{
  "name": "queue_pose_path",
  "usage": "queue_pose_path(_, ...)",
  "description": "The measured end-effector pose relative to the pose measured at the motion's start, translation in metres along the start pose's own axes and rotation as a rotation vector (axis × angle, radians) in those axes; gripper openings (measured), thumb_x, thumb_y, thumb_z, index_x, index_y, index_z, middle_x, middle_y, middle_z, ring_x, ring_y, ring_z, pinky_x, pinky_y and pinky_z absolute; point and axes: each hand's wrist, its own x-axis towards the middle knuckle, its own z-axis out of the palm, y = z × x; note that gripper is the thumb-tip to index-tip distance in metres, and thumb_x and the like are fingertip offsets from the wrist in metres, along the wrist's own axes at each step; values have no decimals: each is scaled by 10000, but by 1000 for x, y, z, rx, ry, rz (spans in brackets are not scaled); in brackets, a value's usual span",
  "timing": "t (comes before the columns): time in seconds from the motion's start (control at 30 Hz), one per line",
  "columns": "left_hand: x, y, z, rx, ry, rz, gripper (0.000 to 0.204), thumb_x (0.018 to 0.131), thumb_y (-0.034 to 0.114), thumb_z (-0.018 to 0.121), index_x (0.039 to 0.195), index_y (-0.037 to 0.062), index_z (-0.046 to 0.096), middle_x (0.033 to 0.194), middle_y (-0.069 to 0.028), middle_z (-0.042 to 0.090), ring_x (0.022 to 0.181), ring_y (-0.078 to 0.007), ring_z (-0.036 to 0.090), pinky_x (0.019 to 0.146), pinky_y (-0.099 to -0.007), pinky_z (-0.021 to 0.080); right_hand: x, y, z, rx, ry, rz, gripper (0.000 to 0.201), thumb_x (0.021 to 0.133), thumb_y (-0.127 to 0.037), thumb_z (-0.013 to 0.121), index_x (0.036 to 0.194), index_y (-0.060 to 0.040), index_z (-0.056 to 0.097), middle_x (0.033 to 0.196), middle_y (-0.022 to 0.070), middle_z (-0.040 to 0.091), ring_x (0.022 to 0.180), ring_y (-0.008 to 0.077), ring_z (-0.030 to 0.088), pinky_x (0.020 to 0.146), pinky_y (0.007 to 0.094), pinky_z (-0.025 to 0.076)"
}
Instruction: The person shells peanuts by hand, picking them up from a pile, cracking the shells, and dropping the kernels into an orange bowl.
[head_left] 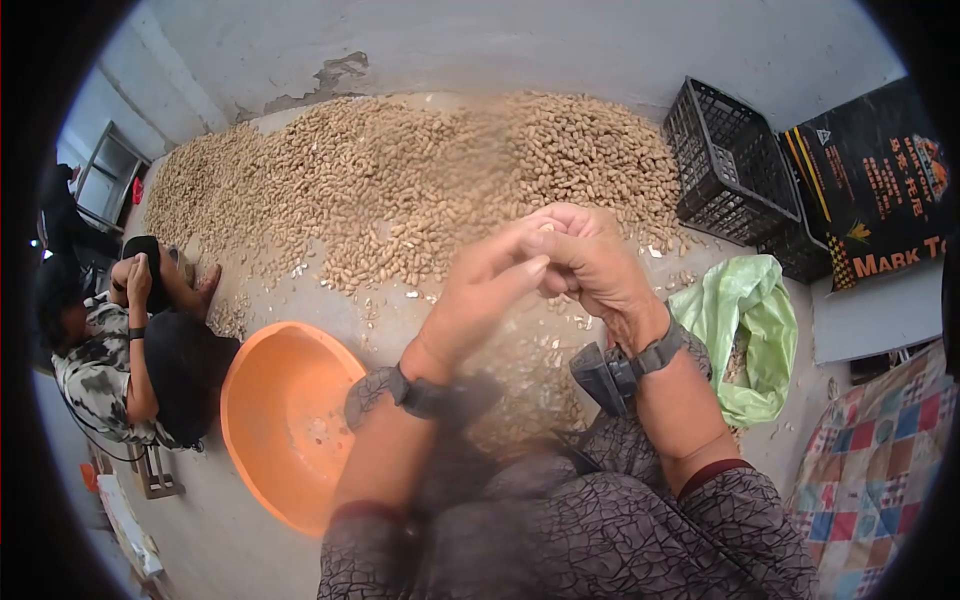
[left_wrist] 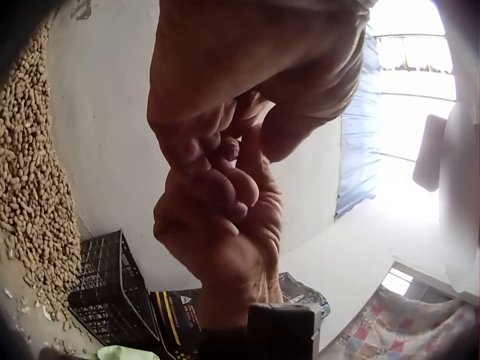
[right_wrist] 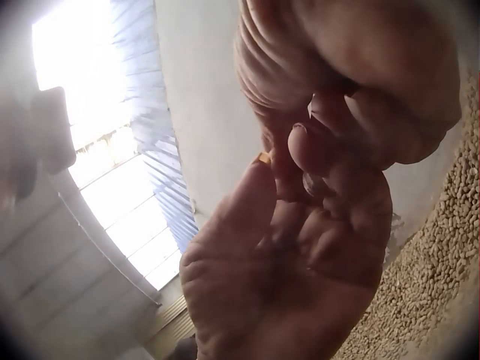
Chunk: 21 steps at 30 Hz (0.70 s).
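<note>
the left hand [head_left: 485, 290] and the right hand [head_left: 600, 262] are brought together at the fingertips, and a small piece [left_wrist: 231, 148] is pinched between their bent fingers; it is too hidden to be named for certain. an orange basin [head_left: 285, 415] is set on the floor to the left, and a crumpled green sack [head_left: 740, 290] to the right. farther left, a seated person [head_left: 110, 370] is seen. beyond the hands, peanuts [head_left: 400, 170] are heaped along the far wall [head_left: 500, 50]. at far right, a black crate [head_left: 735, 205] is placed beside them, with a printed black bag [head_left: 870, 190] next to it.
</note>
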Motion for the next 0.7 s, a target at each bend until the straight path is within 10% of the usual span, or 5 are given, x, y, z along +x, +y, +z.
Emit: queue_pose_path(0.7,4,-9,1,-27,13,68,389,884,84,520,1241,-70,494,1076,-106,583,902,-171,605,808,-282,510,-6,-5,-4,10,-31,-37,134,790,-104,652,801,20,601,587,2,515,462,40,418,395,193,289)
